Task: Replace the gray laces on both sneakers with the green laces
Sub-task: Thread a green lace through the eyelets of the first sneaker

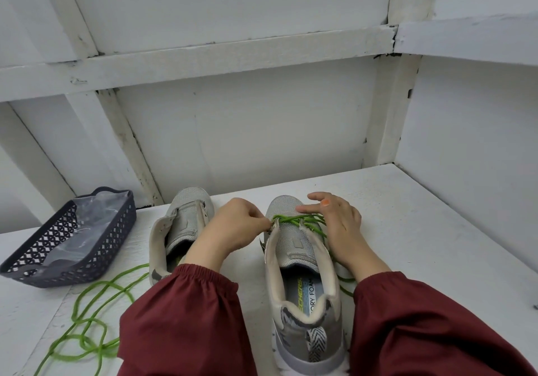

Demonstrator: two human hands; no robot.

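Observation:
Two grey sneakers stand side by side on a white table, toes pointing away from me. The right sneaker (302, 282) has a green lace (294, 220) crossing its lowest eyelets near the toe. My left hand (237, 224) pinches that lace at the sneaker's left eyelet edge. My right hand (337, 218) rests on the sneaker's right side over the lace, index finger stretched across the toe. The left sneaker (180, 227) has no lace in its eyelets. A second green lace (96, 320) lies loose in loops on the table at the left.
A dark perforated plastic basket (96, 256) lined with clear plastic sits at the far left of the white table (436, 244). White panelled walls close in the table at the back and right. Dark red sleeves cover both forearms.

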